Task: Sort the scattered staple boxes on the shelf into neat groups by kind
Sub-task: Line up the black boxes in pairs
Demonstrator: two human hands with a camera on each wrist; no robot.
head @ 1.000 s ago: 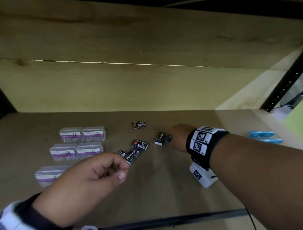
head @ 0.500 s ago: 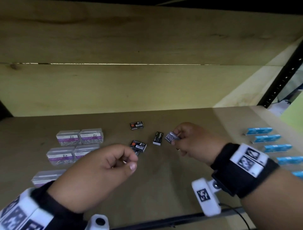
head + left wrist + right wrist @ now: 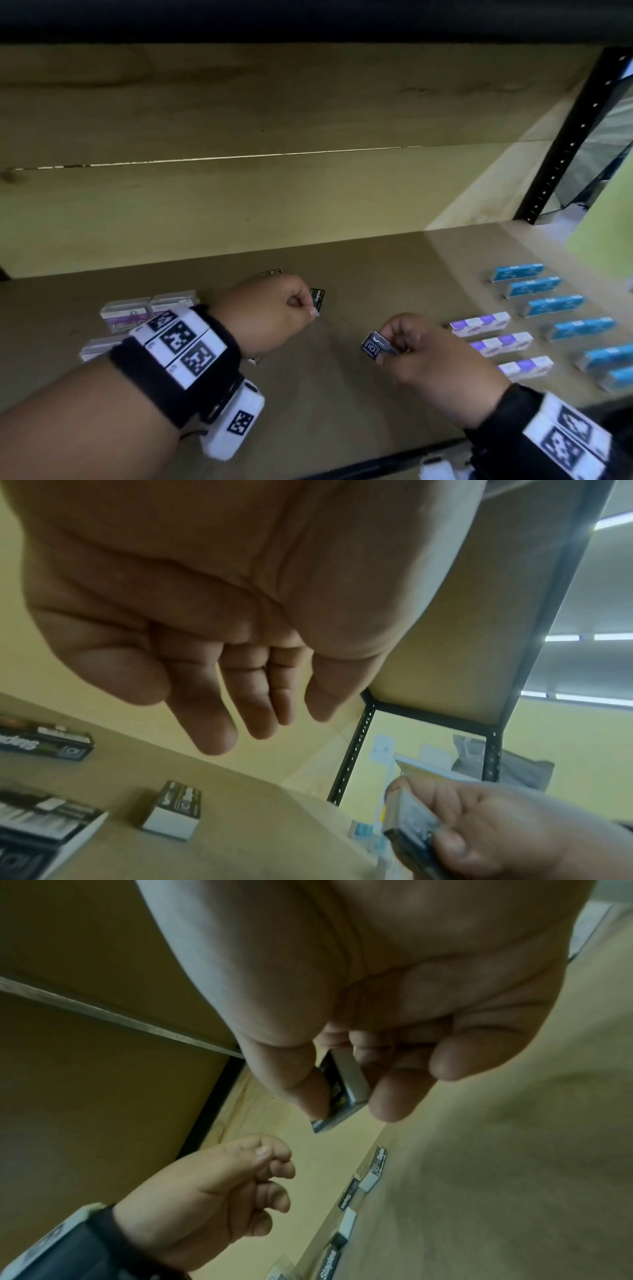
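My right hand (image 3: pixel 383 346) pinches a small black staple box (image 3: pixel 374 345) between thumb and fingers, lifted above the brown shelf (image 3: pixel 342 404). The right wrist view shows that box (image 3: pixel 352 1074) held edge-on in the right hand (image 3: pixel 351 1100). My left hand (image 3: pixel 307 307) hovers with loosely curled fingers beside an upright black Staples box (image 3: pixel 318 297); in the left wrist view the left hand (image 3: pixel 267 718) holds nothing and hangs above that box (image 3: pixel 174 810). More black boxes (image 3: pixel 41 745) lie at the left, partly hidden under my left wrist.
Clear cases with purple labels (image 3: pixel 125 313) are grouped at the left. Purple-and-white boxes (image 3: pixel 479 323) and a column of blue boxes (image 3: pixel 551 305) lie in rows at the right. A black upright post (image 3: pixel 565 144) stands at the back right; the wooden back wall (image 3: pixel 239 192) is close behind.
My right hand has pulled back and to the right with the black box. My left hand has reached forward to the upright black box. The view has swung right, showing more blue and purple boxes.
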